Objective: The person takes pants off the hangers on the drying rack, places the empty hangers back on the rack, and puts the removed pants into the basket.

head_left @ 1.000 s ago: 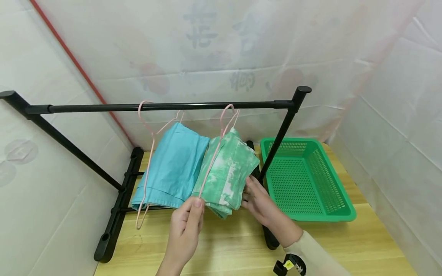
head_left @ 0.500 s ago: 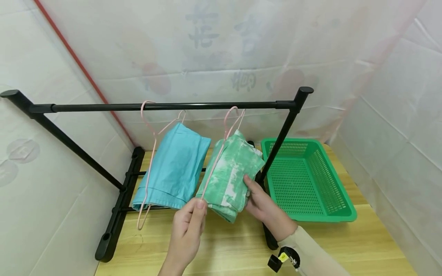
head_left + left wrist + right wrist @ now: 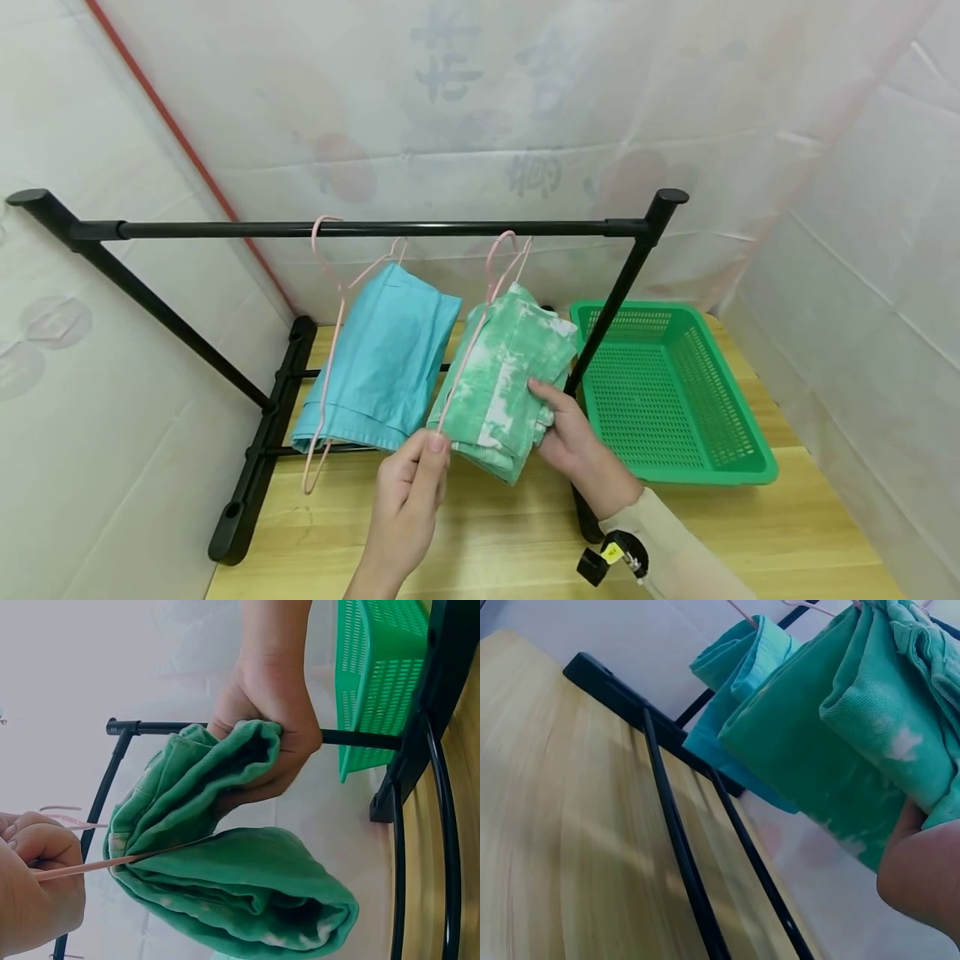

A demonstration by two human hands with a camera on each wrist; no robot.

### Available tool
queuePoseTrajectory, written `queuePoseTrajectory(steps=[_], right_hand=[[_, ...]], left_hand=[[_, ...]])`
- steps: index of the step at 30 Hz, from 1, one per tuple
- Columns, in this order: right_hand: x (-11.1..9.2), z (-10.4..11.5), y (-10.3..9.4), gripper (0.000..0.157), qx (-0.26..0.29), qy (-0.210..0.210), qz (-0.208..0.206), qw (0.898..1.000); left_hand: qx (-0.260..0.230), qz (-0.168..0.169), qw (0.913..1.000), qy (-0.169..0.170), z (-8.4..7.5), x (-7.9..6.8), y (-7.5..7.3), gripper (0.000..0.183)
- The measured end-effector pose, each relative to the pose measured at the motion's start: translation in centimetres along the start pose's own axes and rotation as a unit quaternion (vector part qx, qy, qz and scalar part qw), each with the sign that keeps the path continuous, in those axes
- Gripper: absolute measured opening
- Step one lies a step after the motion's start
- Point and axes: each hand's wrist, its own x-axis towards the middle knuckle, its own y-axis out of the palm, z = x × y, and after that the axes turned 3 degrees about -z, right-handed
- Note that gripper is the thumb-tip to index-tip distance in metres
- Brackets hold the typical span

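My left hand [image 3: 411,492] pinches the near end of a pink wire hanger [image 3: 465,362] between thumb and fingers. Draped over that hanger are folded green-and-white tie-dyed pants [image 3: 502,367]. My right hand [image 3: 576,442] grips their right side, thumb on the outer face and the other fingers tucked in underneath. In the left wrist view the right hand [image 3: 274,712] holds one folded half away from the other, the hanger running between them. The hanger's hook overlaps the rack's bar [image 3: 442,229] in the head view.
Blue folded pants [image 3: 378,358] hang on another pink hanger [image 3: 330,383] further left. The black rack's base [image 3: 258,450] stands on the wooden table [image 3: 480,550]. Right of the rack sits a green perforated basket [image 3: 637,400]. White sheeting [image 3: 840,275] encloses the space.
My right hand has moved from the edge of the green pants to a grip on them, thumb over the fabric. The pants and their hanger have shifted slightly right.
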Motion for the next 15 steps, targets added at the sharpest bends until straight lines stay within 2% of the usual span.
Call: queuePoseTrajectory(steps=[9, 15], right_hand=[[-0.8, 0.9, 0.8, 0.028, 0.004, -0.056, 0.056, 0.997], [-1.2, 1.3, 1.0, 0.027, 0.001, -0.081, 0.097, 0.992]], left_hand=[[-0.004, 0.002, 0.9992, -0.039, -0.5, -0.1, 0.0, 0.032], [-0.005, 0.005, 0.9988, -0.048, -0.5, -0.2, 0.0, 0.031]])
